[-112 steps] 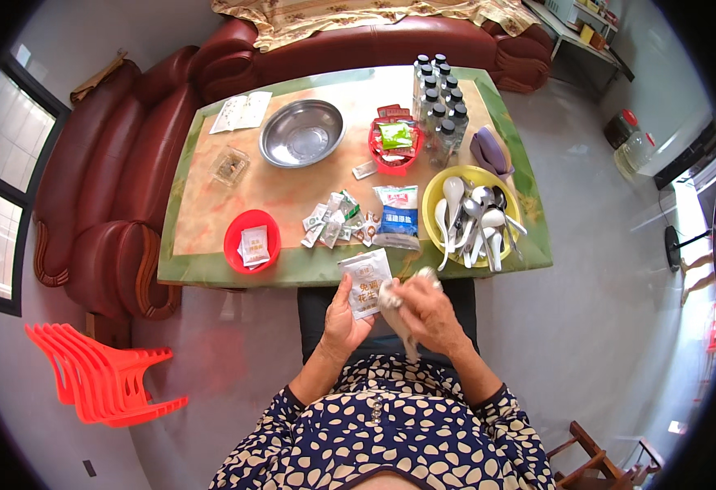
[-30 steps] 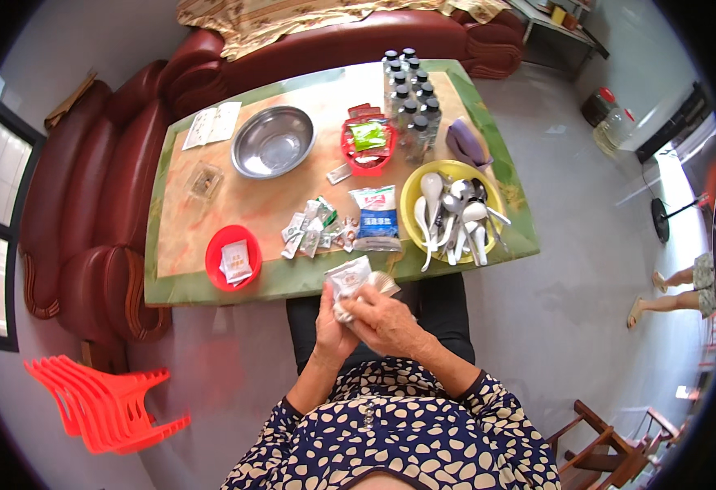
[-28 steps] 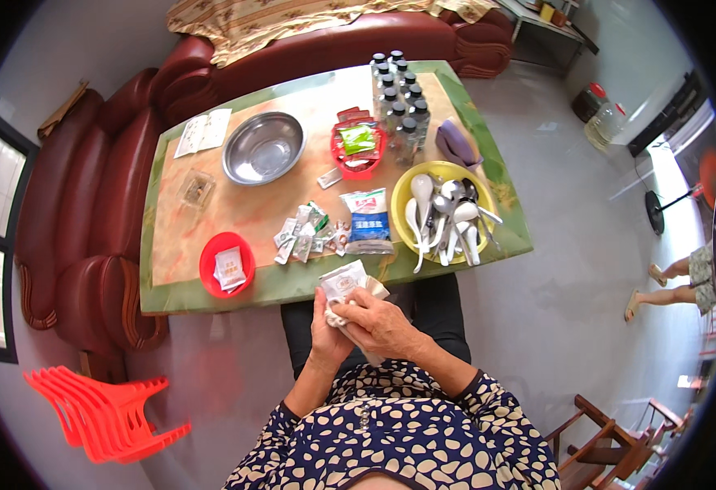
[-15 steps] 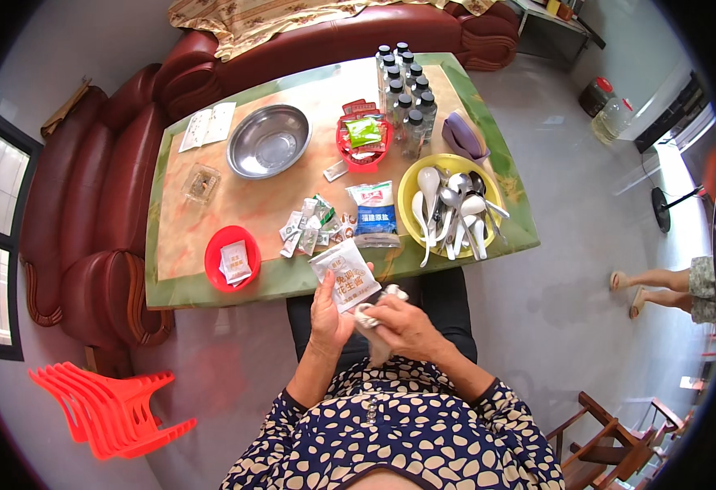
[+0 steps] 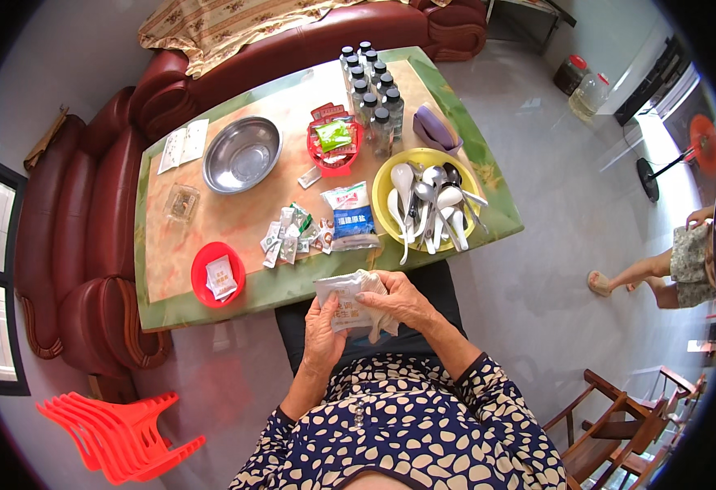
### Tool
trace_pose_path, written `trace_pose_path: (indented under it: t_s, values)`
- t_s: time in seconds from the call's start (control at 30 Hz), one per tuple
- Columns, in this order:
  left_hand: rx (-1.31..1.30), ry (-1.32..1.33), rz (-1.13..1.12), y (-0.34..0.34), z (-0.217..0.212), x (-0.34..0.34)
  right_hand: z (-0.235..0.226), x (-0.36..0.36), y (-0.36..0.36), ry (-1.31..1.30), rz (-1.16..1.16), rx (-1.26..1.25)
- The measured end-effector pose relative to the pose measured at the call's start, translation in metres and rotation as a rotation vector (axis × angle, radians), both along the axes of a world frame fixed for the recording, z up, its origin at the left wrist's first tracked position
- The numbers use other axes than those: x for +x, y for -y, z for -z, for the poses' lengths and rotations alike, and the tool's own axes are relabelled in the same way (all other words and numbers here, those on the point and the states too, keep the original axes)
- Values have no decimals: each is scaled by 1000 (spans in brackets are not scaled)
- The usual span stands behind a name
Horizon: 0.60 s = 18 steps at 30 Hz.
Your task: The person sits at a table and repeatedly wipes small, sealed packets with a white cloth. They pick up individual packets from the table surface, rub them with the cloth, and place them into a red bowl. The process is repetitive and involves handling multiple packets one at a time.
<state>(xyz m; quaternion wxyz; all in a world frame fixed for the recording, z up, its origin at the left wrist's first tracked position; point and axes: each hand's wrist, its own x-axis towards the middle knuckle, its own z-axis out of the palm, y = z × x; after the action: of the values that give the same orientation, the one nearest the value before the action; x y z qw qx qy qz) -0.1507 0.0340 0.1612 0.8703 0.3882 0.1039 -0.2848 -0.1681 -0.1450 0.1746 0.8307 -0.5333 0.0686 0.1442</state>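
Just in front of the table's near edge, my left hand [image 5: 323, 336] grips a white printed packet [image 5: 335, 289] by its lower left side. My right hand [image 5: 408, 304] is closed on a crumpled pale cloth [image 5: 387, 324], which presses against the packet's right part and hides some of it. On the table nearest my hands lies a blue and white bag [image 5: 354, 220], with a pile of small sachets [image 5: 287, 237] to its left. A red bowl [image 5: 201, 273] further left contains several white packets.
On the marbled table [image 5: 488, 214] stand a yellow basin [image 5: 381, 189] of spoons, a steel basin [image 5: 243, 155], capped bottles [image 5: 381, 131], a red basket [image 5: 343, 169] of packets and a clear dish [image 5: 181, 202]. Red plastic chairs [image 5: 121, 437] are at lower left. Another person's leg [image 5: 640, 273] shows at right.
The cloth in my right hand has moved up and left onto the packet. My left hand has tilted the packet. The other person at right has stepped to a different position.
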Motion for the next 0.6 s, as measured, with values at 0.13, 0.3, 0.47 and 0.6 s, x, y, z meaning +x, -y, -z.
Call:
trace_pose_path:
  t_s: [0.13,0.3,0.47,0.6]
  values:
    - [251,125,-93,-1,0,0,2,-5,-8,-25,90,-39]
    - [600,459,-307,6,-1,-1,13,2,-22,86,352,-259]
    - [136,283,-61,23,-23,-12,-5,4,-50,470,423,-887]
    - [-16,184,-55,15,-14,-8,-13,-3,-60,531,329,-919]
